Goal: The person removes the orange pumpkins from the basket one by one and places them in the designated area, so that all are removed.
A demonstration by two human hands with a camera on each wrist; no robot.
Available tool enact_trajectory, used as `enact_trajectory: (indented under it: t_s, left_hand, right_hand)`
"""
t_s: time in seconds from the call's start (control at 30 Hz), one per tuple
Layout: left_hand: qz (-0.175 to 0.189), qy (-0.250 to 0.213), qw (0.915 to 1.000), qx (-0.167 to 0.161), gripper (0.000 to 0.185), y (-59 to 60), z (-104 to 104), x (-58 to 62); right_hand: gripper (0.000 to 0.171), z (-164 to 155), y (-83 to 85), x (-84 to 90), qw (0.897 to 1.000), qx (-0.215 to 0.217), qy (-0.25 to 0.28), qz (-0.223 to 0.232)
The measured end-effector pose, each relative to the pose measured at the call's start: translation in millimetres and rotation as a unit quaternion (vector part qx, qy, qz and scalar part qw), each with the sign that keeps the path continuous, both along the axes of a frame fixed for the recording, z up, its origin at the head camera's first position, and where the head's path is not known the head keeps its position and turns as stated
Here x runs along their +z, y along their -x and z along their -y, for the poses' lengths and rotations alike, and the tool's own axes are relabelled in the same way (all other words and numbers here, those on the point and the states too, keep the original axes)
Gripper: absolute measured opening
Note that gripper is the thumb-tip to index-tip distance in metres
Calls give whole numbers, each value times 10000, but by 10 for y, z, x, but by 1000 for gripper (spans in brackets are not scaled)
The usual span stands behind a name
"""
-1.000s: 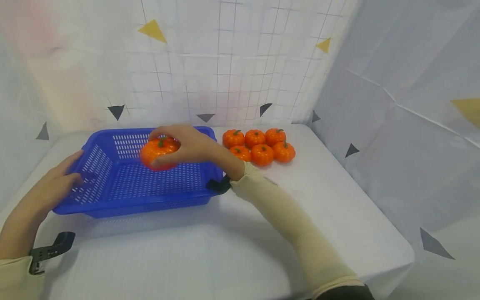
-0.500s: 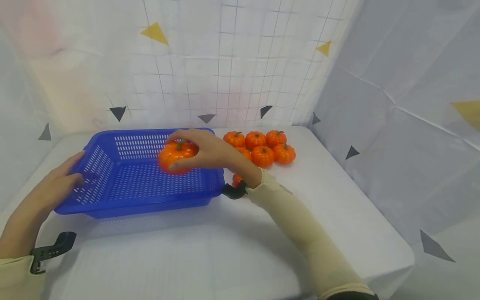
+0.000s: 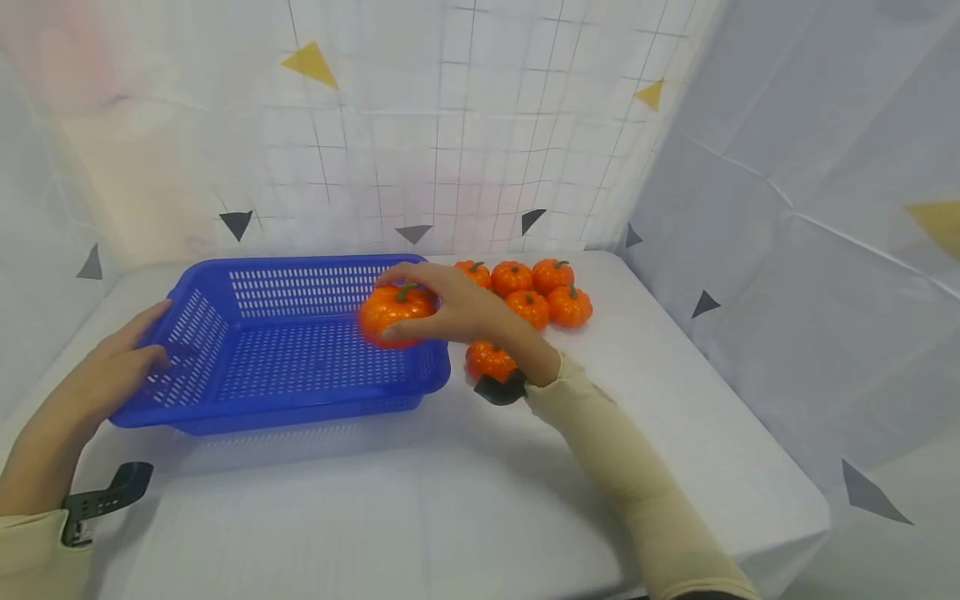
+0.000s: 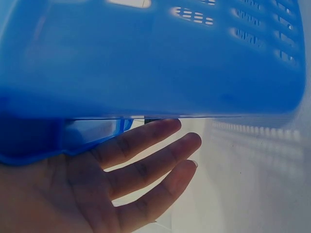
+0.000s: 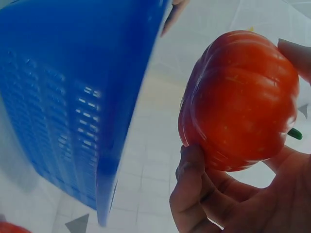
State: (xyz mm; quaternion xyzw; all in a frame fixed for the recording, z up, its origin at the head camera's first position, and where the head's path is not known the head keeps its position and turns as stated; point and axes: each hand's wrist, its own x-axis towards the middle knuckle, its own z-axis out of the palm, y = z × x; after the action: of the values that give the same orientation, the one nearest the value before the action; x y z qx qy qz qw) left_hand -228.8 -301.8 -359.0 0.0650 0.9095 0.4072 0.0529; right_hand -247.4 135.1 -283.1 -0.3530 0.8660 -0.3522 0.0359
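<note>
My right hand [image 3: 457, 308] holds an orange toy pumpkin [image 3: 393, 317] with a green stem, thumb on the near side and fingers round the far side. It overlaps the right end of a blue plastic basket [image 3: 300, 398] in the head view. In the right wrist view, the pumpkin [image 5: 243, 102] is up beside the basket's outer wall [image 5: 63, 97]. My left hand [image 3: 101, 379] grips the basket's left rim, thumb over the inner side. Below the rim, the left wrist view shows its fingers [image 4: 146, 172] outside the wall. No pumpkin shows inside the basket.
Several more orange pumpkins [image 3: 552, 275] stand grouped on the white table [image 3: 637, 375], right of the basket. One pumpkin [image 3: 489, 361] sits nearer, partly behind my right wrist. White sheeting [image 3: 382, 150] with grid lines rises behind, and a grey sheet [image 3: 802, 275] on the right.
My right hand has moved right with its pumpkin, from over the basket's middle to its right end. The nearer pumpkin on the table has come into view. The left hand stays put.
</note>
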Motion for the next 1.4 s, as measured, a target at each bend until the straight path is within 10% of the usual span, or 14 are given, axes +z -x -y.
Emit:
enact_trajectory:
  t_s: [0.87,1.4]
  left_hand:
    - [-26,20,10000,-37,74,43,-84,-51]
    - [43,85,9999,42,74,18,0,-45]
  right_hand:
    - [62,-922,-50,207,9936,371,-1061,115]
    - [60,-1562,-78,116,9888,-565,-1183,711]
